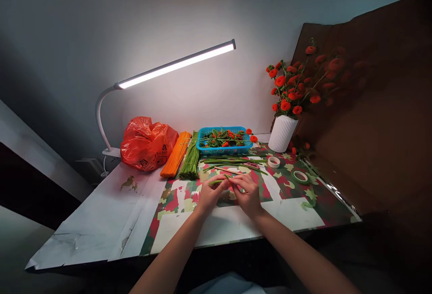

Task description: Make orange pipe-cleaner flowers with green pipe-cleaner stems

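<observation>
Both hands meet over the camouflage-patterned part of the table. My left hand point(211, 191) pinches a green pipe cleaner point(216, 182), its fingers closed. Against it, my right hand point(249, 193) has its thumb and fingertips closed on the green piece's other end, near the left fingertips. Fingers hide part of the piece, so its full shape cannot be made out. Just beyond the hands lie several loose green stems point(232, 160) and a thin pinkish stick point(224, 169).
Behind are an orange pipe cleaner bundle point(175, 155), a green bundle point(190, 158) and a blue basket point(224, 151) of red flowers. A red plastic bag point(145, 145) and lamp point(177, 64) stand left. To the right are white tape point(273, 162), green tape point(300, 177) and a white vase point(282, 134).
</observation>
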The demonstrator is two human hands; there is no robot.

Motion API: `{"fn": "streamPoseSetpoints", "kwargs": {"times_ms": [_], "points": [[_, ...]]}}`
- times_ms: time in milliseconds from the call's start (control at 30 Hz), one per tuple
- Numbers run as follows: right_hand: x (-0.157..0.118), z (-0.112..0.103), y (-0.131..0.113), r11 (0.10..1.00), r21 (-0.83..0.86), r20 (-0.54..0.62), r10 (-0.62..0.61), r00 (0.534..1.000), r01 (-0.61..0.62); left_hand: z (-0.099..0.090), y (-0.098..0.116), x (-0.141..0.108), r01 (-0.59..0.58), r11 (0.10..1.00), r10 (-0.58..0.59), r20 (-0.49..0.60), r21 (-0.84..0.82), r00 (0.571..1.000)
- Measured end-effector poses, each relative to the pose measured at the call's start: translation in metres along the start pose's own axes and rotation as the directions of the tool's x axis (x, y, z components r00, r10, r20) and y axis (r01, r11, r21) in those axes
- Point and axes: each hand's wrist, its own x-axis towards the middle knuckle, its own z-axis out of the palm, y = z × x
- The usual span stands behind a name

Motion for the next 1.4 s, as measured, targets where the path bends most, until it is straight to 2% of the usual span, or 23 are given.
{"fn": "streamPoseSetpoints", "kwargs": {"times_ms": [133, 267, 333, 400, 500, 567, 633, 733, 800, 867, 967, 1067, 1100, 1133, 1167, 1300, 1367, 1400], "points": [[0.000, -0.002, -0.003, 0.998, 0.020, 0.042, 0.051, 0.998, -0.052, 0.000, -0.004, 0.002, 0.000, 1.000, -0.001, -0.036, -0.019, 0.999], [0.001, 0.000, -0.005, 0.969, 0.070, 0.016, 0.238, 0.971, -0.238, 0.003, -0.003, 0.002, -0.024, 1.000, 0.024, -0.062, -0.006, 0.998], [0.001, 0.000, -0.005, 0.949, 0.094, -0.006, 0.304, 0.953, -0.302, 0.004, -0.002, 0.001, -0.001, 1.000, -0.001, -0.070, -0.030, 0.998], [0.001, -0.001, -0.004, 0.954, 0.092, -0.002, 0.288, 0.958, -0.286, 0.004, 0.000, 0.000, 0.075, 0.993, -0.081, -0.068, -0.087, 0.994], [0.000, -0.003, -0.003, 0.983, 0.069, 0.026, 0.171, 0.985, -0.173, 0.004, 0.000, 0.000, 0.235, 0.950, -0.244, -0.023, -0.205, 0.969], [-0.001, -0.004, -0.004, 0.992, 0.073, 0.045, 0.099, 0.994, -0.102, 0.003, -0.001, 0.000, 0.289, 0.923, -0.295, 0.013, -0.254, 0.955], [-0.001, -0.003, -0.005, 0.992, 0.085, 0.055, 0.085, 0.995, -0.090, 0.003, -0.003, 0.000, 0.273, 0.932, -0.275, 0.024, -0.241, 0.961], [-0.001, 0.000, -0.007, 0.971, 0.107, 0.033, 0.213, 0.976, -0.216, 0.003, -0.006, 0.001, 0.131, 0.983, -0.134, -0.020, -0.125, 0.991], [0.000, 0.004, -0.008, 0.924, 0.162, 0.020, 0.348, 0.937, -0.346, 0.003, -0.007, 0.000, -0.006, 1.000, 0.006, -0.077, -0.001, 0.997], [0.002, 0.008, -0.009, 0.845, 0.281, 0.030, 0.465, 0.885, -0.454, 0.004, -0.006, -0.003, -0.127, 0.982, 0.144, -0.118, 0.141, 0.982], [0.005, 0.014, -0.009, 0.656, 0.503, 0.106, 0.599, 0.794, -0.562, 0.007, 0.000, -0.008, -0.250, 0.926, 0.296, -0.135, 0.282, 0.946], [0.008, 0.018, -0.010, 0.421, 0.601, 0.242, 0.715, 0.656, -0.680, 0.009, 0.006, -0.010, -0.288, 0.910, 0.348, -0.175, 0.299, 0.921], [0.009, 0.019, -0.010, 0.371, 0.607, 0.268, 0.737, 0.621, -0.702, 0.009, 0.007, -0.010, -0.283, 0.913, 0.347, -0.194, 0.294, 0.918], [0.010, 0.020, -0.010, 0.354, 0.612, 0.270, 0.747, 0.608, -0.707, 0.008, 0.007, -0.009, -0.273, 0.918, 0.339, -0.211, 0.287, 0.917], [0.010, 0.021, -0.010, 0.370, 0.617, 0.253, 0.743, 0.620, -0.695, 0.008, 0.007, -0.008, -0.259, 0.925, 0.325, -0.223, 0.279, 0.919], [0.011, 0.024, -0.008, 0.542, 0.588, 0.131, 0.669, 0.732, -0.600, 0.004, 0.001, -0.002, -0.179, 0.963, 0.221, -0.211, 0.199, 0.952], [0.011, 0.025, -0.009, 0.570, 0.564, 0.108, 0.666, 0.738, -0.597, 0.003, -0.002, -0.001, -0.156, 0.975, 0.189, -0.220, 0.158, 0.957], [0.010, 0.025, -0.010, 0.551, 0.565, 0.118, 0.683, 0.721, -0.615, 0.003, -0.002, -0.001, -0.159, 0.976, 0.190, -0.234, 0.146, 0.953]]}}
